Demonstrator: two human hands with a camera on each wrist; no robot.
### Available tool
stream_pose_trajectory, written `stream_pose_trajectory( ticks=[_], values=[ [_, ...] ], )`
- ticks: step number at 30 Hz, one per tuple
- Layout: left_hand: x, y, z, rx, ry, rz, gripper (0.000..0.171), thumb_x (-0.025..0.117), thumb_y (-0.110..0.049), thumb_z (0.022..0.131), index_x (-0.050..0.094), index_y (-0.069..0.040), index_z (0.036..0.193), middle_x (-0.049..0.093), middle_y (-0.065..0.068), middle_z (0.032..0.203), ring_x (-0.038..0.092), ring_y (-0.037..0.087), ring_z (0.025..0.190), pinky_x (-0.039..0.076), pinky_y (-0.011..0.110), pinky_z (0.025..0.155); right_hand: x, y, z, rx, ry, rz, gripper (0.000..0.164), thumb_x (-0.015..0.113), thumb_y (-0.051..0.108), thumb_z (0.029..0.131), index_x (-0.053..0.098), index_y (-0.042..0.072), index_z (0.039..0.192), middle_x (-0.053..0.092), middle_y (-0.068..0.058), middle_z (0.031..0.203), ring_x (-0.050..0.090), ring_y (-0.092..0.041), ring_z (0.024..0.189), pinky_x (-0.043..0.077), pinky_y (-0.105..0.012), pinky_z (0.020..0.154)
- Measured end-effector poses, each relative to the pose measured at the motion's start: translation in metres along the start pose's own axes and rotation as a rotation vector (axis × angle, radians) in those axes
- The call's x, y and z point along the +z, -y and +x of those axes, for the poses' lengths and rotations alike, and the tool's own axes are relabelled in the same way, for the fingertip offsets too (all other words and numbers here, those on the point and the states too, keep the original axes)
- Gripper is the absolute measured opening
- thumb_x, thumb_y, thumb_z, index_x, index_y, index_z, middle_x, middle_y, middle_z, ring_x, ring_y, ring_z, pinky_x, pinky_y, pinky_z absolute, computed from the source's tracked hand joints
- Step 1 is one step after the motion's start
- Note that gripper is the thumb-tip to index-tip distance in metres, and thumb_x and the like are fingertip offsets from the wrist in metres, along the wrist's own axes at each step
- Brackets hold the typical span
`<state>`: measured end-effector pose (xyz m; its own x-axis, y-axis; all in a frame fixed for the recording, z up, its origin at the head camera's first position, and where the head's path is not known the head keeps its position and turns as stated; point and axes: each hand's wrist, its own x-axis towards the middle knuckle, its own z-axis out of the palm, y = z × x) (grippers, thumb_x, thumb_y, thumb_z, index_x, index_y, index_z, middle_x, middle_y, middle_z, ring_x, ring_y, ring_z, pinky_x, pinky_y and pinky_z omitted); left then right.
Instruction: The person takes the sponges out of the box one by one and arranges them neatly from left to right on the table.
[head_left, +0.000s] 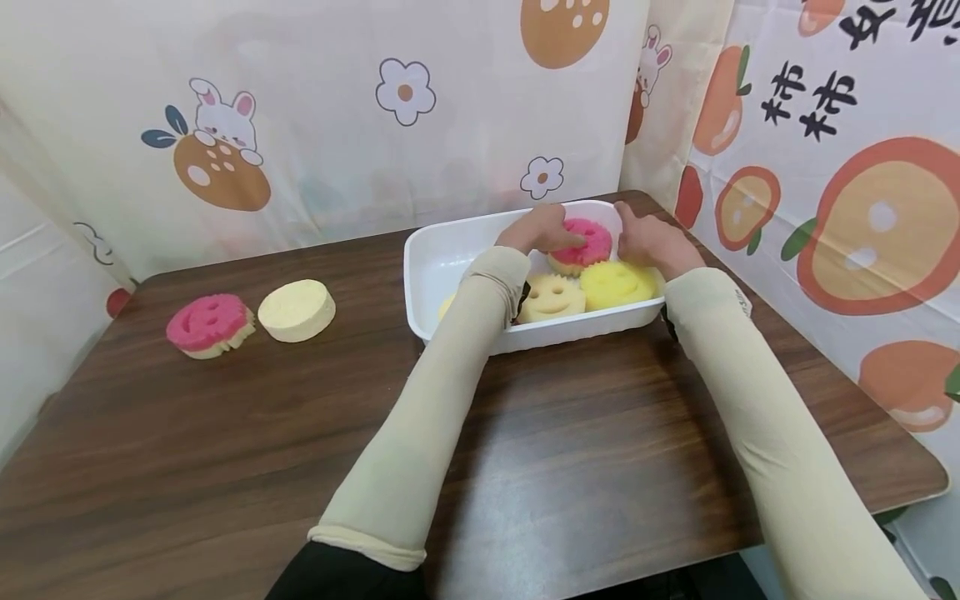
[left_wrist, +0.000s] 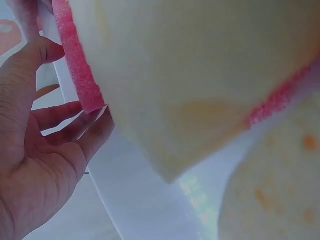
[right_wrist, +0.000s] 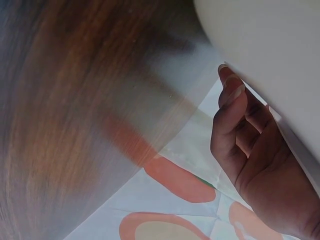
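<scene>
My left hand (head_left: 538, 229) pinches the edge of a pink-topped smiley sponge (head_left: 587, 242) at the back right of a white plastic basin (head_left: 442, 250). In the left wrist view the thumb and fingers (left_wrist: 92, 131) meet at its pink layer, and its pale underside fills much of the picture. At the basin's right rim, my right hand (head_left: 654, 237) grips the wall, its curled fingers (right_wrist: 230, 112) outside and the thumb hidden in the right wrist view. A yellow smiley sponge (head_left: 617, 285) and a cream smiley sponge (head_left: 553, 298) lie in front, inside the basin.
Another pink smiley sponge (head_left: 210, 323) and a round pale-yellow sponge (head_left: 297, 311) lie on the left of the brown wooden table (head_left: 225, 467). A yellow piece (head_left: 447, 306) shows beside my left sleeve in the basin. Printed cloth (head_left: 322, 125) hangs behind the table and along its right side.
</scene>
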<state>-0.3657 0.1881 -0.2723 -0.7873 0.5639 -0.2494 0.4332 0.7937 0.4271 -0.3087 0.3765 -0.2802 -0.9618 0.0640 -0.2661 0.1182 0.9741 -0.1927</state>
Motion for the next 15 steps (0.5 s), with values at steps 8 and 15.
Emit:
stream_pose_trajectory(
  ticks=[8, 15],
  values=[
    [-0.012, -0.001, -0.010, 0.025, -0.042, 0.009, 0.041, 0.060, -0.047, 0.095, 0.055, -0.011, 0.115, 0.052, 0.000, 0.092, 0.054, 0.014, 0.087, 0.046, 0.021, 0.073, 0.000, 0.002, 0.000, 0.010, 0.011, -0.008, 0.081, 0.044, 0.027, 0.100, -0.010, 0.015, 0.159, 0.035, -0.033, 0.149, 0.043, -0.050, 0.125, 0.033, -0.070, 0.108],
    [-0.022, 0.004, -0.021, 0.035, -0.079, 0.021, 0.051, 0.062, -0.048, 0.094, 0.054, -0.010, 0.127, 0.058, 0.002, 0.109, 0.054, 0.014, 0.097, 0.048, 0.022, 0.081, 0.002, 0.004, 0.001, -0.004, 0.000, -0.041, 0.076, 0.039, 0.026, 0.101, -0.009, 0.013, 0.159, 0.036, -0.036, 0.147, 0.045, -0.050, 0.125, 0.035, -0.068, 0.108]
  ],
)
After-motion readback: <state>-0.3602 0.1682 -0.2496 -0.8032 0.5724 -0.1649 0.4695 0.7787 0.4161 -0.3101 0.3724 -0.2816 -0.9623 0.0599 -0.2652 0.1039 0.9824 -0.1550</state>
